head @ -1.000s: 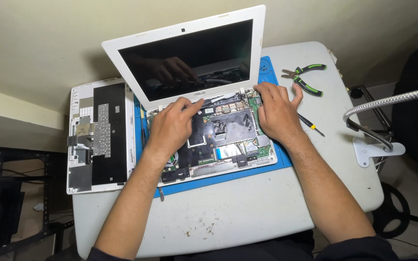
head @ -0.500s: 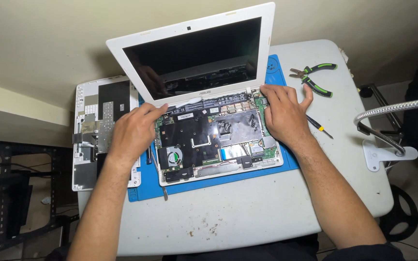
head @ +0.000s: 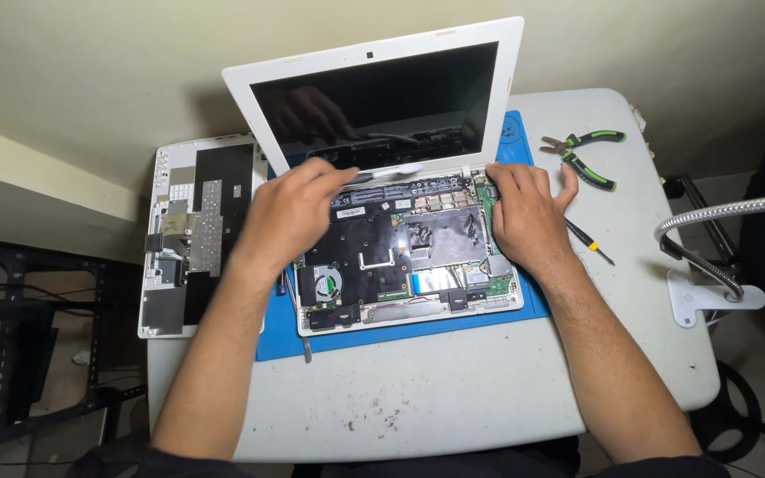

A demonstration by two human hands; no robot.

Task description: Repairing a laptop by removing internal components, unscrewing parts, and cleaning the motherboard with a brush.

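At the left edge of the white tabletop (head: 453,398), a detached keyboard panel (head: 189,232) lies face down, its black backing and silver shielding showing, just beside the blue work mat (head: 276,341). My left hand (head: 289,212) rests palm down on the far left corner of the opened laptop base (head: 405,265), near the hinge; its fingers (head: 334,175) lie close together and slightly curled, pressing on the base rather than clamped around anything. A thin tool (head: 306,347) pokes out on the mat just near of the base. The laptop sits on the mat in the middle of the tabletop, its white-framed screen (head: 374,93) standing upright at the far side, dark glass reflecting my hands. Inside the base, a small round fan (head: 322,285) sits at the near left, black shielding and a crinkled silver foil patch (head: 443,237) across the middle. My right hand (head: 524,212) lies flat on the far right corner of the base, fingers together, thumb spread out to the right, gripping nothing. A screwdriver (head: 591,241) lies just right of that hand. Green-handled pliers (head: 584,152) rest farther off on the tabletop. A flexible metal lamp arm (head: 719,221) curves in at the right edge.
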